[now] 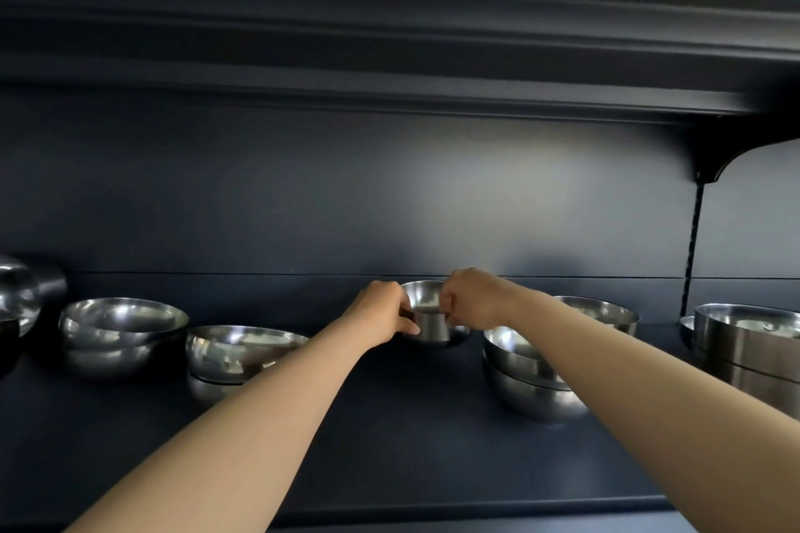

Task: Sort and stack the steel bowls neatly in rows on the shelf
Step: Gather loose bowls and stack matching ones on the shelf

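- Both hands out at the back of the dark shelf [433, 446], one on each side of a small steel bowl [433, 327].
- Left hand [385, 312] curled round the bowl's left rim, thumb low on the outside wall.
- Right hand [469, 301] curled at the right rim, fingers pinching the edge.
- Small bowl close to the back wall, between the stacks. Hard to tell if touching the shelf or just lifted off.
- Best to keep both grips even, so the bowl stays flat and does not tip.
- Shiny steel, so likely slippery. Hold firm at the rim, not just with fingertips.
- Move slow and low. Lift a little, then carry, not drag.
- Nearby on the right: a stack of two bowls [528, 376], just beside the right arm. Mind the arm, or the stack may get a bump.
- Behind that arm, one more bowl [606, 312], partly hidden.
- On the left: a low stack of bowls [233, 353], and a wider stack [121, 333] further left.
- Far right: bigger straight-sided pans [749, 342], piled up.
- Probably best to match the small bowl to bowls of the same size, then set it down straight inside, gently, with no clang.
- Line the stack up with the others in one row.
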`<state>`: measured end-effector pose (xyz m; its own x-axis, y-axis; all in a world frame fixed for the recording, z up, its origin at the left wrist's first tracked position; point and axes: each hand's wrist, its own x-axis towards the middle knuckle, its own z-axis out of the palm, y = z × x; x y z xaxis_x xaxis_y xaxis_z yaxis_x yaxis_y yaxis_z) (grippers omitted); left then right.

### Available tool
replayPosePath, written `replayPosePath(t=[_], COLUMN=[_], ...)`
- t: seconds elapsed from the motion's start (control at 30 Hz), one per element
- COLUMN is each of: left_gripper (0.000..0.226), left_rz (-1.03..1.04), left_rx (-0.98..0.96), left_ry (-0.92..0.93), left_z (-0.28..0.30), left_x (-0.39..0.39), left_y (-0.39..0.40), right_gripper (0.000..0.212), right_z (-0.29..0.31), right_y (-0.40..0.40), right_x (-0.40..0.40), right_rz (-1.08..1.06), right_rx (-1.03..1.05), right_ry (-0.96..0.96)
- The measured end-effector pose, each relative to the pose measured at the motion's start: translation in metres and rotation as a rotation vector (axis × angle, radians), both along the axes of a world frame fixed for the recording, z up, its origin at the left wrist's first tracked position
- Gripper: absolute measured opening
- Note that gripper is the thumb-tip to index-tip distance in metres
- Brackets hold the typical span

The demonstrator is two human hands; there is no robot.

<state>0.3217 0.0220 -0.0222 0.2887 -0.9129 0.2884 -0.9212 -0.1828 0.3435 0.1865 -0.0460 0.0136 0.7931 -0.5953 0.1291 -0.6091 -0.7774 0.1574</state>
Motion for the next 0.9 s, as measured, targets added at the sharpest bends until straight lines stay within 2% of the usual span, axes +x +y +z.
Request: replayPosePath(t=[0.33, 0.6, 0.73, 0.9], left_gripper=[0.036, 0.040, 0.034, 0.031], left_rz=[-0.009, 0.007, -0.027, -0.051], left_rx=[0.041, 0.052, -0.024, -0.042], left_ry=[-0.066, -0.072, -0.094, 0.003], left_z=[-0.004, -0.002, 0.029, 0.046], left_x=[0.009, 0.008, 0.018, 0.072], left_y=[-0.003, 0.008, 0.051, 0.151], right_gripper=[0.022, 0.021, 0.020, 0.021], right_z=[-0.019, -0.018, -0.005, 0.001], right_y=[-0.017, -0.012, 0.012, 0.082], right_x=[0.005, 0.010, 0.012, 0.037], right_rz=[0.024, 0.028, 0.087, 0.370], right_rx=[0.012, -0.006, 0.009, 0.146], right_ry=[-0.110, -0.069, -0.220, -0.322])
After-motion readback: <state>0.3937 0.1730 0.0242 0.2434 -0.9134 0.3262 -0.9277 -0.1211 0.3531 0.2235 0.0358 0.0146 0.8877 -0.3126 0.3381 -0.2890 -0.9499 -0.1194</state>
